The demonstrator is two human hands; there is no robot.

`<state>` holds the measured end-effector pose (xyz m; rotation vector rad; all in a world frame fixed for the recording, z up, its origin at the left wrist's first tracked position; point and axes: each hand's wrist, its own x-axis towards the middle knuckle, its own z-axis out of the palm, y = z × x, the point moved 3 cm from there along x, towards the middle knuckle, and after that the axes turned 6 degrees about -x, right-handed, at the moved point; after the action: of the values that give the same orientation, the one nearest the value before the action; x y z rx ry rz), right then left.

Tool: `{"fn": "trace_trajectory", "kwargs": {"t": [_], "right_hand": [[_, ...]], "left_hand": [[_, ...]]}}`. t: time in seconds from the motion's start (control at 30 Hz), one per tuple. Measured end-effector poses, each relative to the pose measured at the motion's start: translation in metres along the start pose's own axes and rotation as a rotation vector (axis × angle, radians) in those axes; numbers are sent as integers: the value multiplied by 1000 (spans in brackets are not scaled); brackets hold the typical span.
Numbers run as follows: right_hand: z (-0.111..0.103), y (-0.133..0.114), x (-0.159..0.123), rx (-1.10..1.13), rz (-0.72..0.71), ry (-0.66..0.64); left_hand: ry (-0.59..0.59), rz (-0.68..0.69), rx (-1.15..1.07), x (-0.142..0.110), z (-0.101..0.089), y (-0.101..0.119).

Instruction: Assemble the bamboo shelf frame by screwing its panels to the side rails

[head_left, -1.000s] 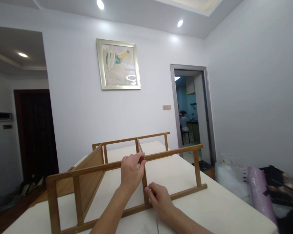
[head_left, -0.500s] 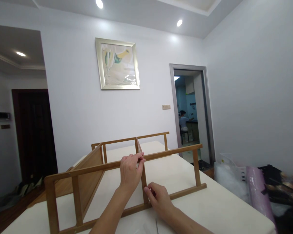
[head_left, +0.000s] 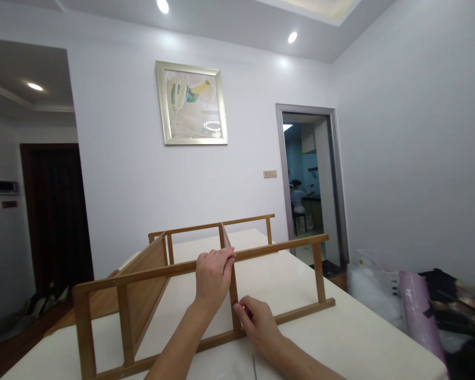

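Note:
A brown wooden shelf frame lies on its side on a white table. Two ladder-like side frames run across it, joined by wooden boards, one of them a wide panel at the left. My left hand is closed over the near side's top rail, where the middle crosspiece meets it; its thumb and fingertips come together there. Lower down, my right hand is curled, with thumb and forefinger against the foot of that crosspiece. Whether a small part sits between the fingertips of either hand is hidden.
The white table reaches toward the wall. Right of it are a purple wrapped roll, a clear plastic bin and dark bags. Through a doorway a person sits in another room.
My left thumb has shifted up against the fingertips, and the left fingers have drawn closer together. My right hand and the shelf frame stay in place.

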<state>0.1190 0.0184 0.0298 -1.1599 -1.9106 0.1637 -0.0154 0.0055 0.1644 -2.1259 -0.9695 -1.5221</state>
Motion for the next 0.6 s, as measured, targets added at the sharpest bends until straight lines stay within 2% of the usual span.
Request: {"fn": "trace_trajectory", "kwargs": {"t": [0.2, 0.4, 0.6], "right_hand": [[0, 0, 0, -4, -1, 3], [-1, -1, 1, -6, 5, 2], [-1, -1, 0, -6, 3, 10]], "left_hand": [[-41, 42, 13, -1, 0, 2], [27, -69, -37, -1, -1, 1], [49, -42, -37, -1, 0, 2]]}}
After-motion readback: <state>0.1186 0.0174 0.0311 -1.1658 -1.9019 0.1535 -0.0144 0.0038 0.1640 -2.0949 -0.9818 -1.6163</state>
